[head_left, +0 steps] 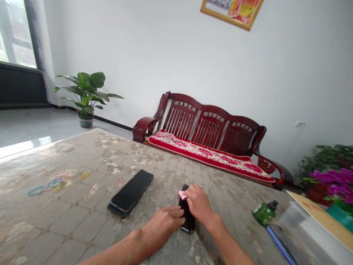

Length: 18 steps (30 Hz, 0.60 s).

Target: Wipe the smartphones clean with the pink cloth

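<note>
A black smartphone [189, 220] lies flat on the patterned table between my hands, its long side pointing away from me. My left hand [164, 225] grips its left edge, the fingers close together with their tips over the screen. My right hand [199, 204] is closed on a small pink cloth [182, 194] and presses it onto the far part of the phone; the fingers cover much of that end. To the left, another black smartphone [133, 191] rests face up on top of a second dark phone [119, 211], which peeks out at the near end.
Several coloured rubber bands [59, 186] are scattered at the left of the table [77, 221]. At right stand a green spray bottle [265, 212], a bluish phone [281, 243] and a clear plastic box [302, 224]. A red wooden bench [212, 129] is behind the table.
</note>
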### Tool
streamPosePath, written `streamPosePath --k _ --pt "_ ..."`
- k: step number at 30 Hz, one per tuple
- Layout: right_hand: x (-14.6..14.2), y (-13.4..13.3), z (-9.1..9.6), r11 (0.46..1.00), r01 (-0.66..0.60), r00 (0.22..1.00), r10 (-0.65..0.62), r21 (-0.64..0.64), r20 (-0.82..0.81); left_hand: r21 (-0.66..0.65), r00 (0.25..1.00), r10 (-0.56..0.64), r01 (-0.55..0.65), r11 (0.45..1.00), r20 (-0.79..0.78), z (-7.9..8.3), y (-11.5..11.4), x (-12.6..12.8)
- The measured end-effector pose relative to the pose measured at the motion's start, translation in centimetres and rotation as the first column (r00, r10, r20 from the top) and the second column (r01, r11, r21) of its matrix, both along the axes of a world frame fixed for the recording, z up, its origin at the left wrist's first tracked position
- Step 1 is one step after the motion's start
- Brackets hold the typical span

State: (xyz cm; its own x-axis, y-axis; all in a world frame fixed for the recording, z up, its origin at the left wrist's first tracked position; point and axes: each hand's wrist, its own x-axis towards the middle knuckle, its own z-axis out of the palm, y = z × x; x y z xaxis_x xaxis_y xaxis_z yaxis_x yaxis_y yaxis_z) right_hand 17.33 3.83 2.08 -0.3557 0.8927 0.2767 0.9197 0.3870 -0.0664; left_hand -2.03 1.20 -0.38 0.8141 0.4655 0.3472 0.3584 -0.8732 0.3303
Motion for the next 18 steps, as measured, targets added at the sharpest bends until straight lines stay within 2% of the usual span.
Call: streamPosePath --k 7,14,16,18 --pt "1.0 1.8 0.1 0.994 0.112 0.994 -0.111 0.011 -0.020 -0.004 1.000 -0.002 0.002 1.000 -0.025 -0.1 -0.1 -0.2" --pt "0.3 -1.1 0.0 0.996 -0.086 0.995 0.087 0.018 -0.054 -0.003 0.999 -0.010 0.011 1.000 0.039 0.7 -0.2 0.1" --pt "0.5 -1.2 0.0 0.997 -0.078 0.995 0.080 0.023 -0.068 0.003 0.999 -0.010 0.010 1.000 0.044 0.9 -0.2 0.1" --pt "0.9 -0.5 -0.1 1.000 -0.016 0.997 0.017 0.027 -0.073 0.007 0.999 -0.012 0.012 1.000 0.034 0.8 -0.2 0.1"
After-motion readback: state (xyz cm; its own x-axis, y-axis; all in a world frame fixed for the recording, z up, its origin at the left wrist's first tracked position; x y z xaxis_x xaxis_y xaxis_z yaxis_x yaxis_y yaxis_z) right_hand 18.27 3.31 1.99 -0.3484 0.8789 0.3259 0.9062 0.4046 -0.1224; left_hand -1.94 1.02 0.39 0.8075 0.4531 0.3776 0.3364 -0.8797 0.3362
